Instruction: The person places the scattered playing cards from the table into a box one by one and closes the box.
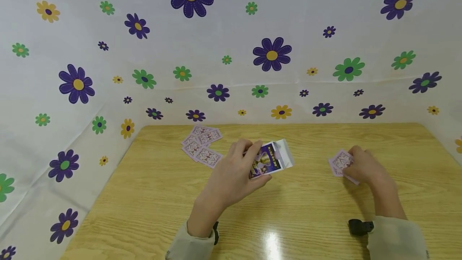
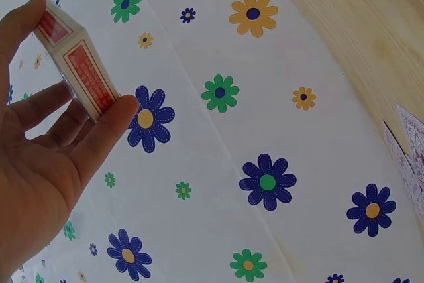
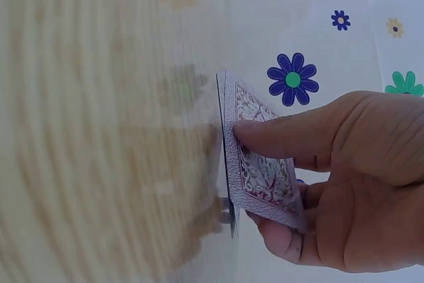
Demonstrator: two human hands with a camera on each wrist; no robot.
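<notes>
In the head view my left hand (image 1: 232, 173) grips a playing card box (image 1: 268, 159), dark blue and gold on its face, with the white end flap (image 1: 285, 153) standing up. The left wrist view shows the box's red and white narrow side (image 2: 87, 74) between the thumb and fingers of that hand. Over at the right, my right hand (image 1: 366, 167) pinches a few playing cards (image 1: 341, 163) close over the table. Seen from the right wrist, the thumb lies on the ornate patterned back of the top card (image 3: 265, 164), with fingers around the far edge.
Several playing cards (image 1: 202, 145) lie spread, backs up, at the back left of the wooden table (image 1: 151, 208). A white cloth (image 1: 223, 19) printed with flowers stands behind the table and along its sides.
</notes>
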